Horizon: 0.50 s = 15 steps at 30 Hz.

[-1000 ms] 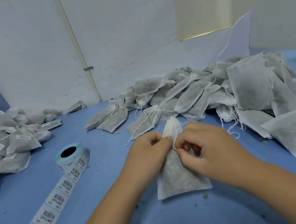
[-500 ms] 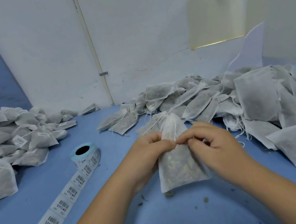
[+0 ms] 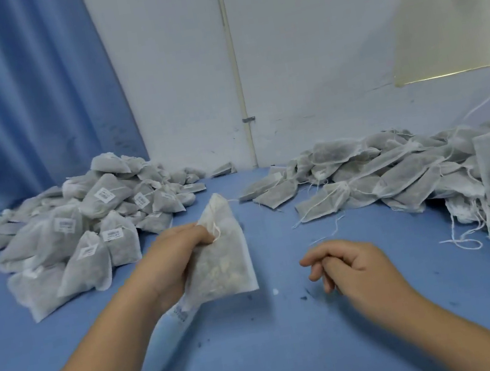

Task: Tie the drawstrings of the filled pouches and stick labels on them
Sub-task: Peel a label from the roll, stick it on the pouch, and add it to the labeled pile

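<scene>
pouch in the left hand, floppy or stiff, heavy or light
Probably floppy: the pouch is thin fabric bulging round loose filling. Likely light, since the left hand holds it by one side alone. Set down, it should slump rather than roll, like those in the left pile.

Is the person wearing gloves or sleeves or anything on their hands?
No. The left hand and right hand are bare, with no gloves, rings or watch in view. Both forearms are bare too; no sleeve shows up to the picture's edge.
</scene>
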### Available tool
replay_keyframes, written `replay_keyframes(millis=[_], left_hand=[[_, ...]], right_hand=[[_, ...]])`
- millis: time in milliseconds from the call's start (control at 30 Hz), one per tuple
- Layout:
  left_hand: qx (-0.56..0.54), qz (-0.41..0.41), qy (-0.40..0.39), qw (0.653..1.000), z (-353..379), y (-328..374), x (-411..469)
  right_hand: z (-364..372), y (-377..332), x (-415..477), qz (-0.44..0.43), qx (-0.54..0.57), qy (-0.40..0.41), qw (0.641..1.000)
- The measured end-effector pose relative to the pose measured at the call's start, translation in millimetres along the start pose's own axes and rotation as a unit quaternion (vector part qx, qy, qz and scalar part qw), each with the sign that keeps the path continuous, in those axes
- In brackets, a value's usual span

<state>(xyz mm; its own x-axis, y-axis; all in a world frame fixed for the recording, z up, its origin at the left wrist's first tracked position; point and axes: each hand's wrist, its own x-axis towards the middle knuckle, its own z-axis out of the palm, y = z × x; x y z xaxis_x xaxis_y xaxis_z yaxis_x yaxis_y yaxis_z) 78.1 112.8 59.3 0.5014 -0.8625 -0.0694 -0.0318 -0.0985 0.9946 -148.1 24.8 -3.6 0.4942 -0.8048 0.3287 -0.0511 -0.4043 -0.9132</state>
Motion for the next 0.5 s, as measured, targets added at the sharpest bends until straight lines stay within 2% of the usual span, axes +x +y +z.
replay_keyframes(millis=[133, 333, 500], left_hand=[[-0.012, -0.069, 0.054, 0.996, -57.4, -1.5, -16.5], [0.012, -0.116, 0.080, 0.990, -97.4, -14.6, -26.9], [0.016, -0.138, 0.066, 0.988, -117.6, -28.7, -29.2]], right_hand=[[51.7, -17.8, 0.1, 0.003, -0.018, -0.072, 0.997], [125.5, -40.3, 15.3, 0.020, 0.004, -0.065, 0.998], [159.7, -22.3, 10.1, 0.022, -0.113, -0.091, 0.989]])
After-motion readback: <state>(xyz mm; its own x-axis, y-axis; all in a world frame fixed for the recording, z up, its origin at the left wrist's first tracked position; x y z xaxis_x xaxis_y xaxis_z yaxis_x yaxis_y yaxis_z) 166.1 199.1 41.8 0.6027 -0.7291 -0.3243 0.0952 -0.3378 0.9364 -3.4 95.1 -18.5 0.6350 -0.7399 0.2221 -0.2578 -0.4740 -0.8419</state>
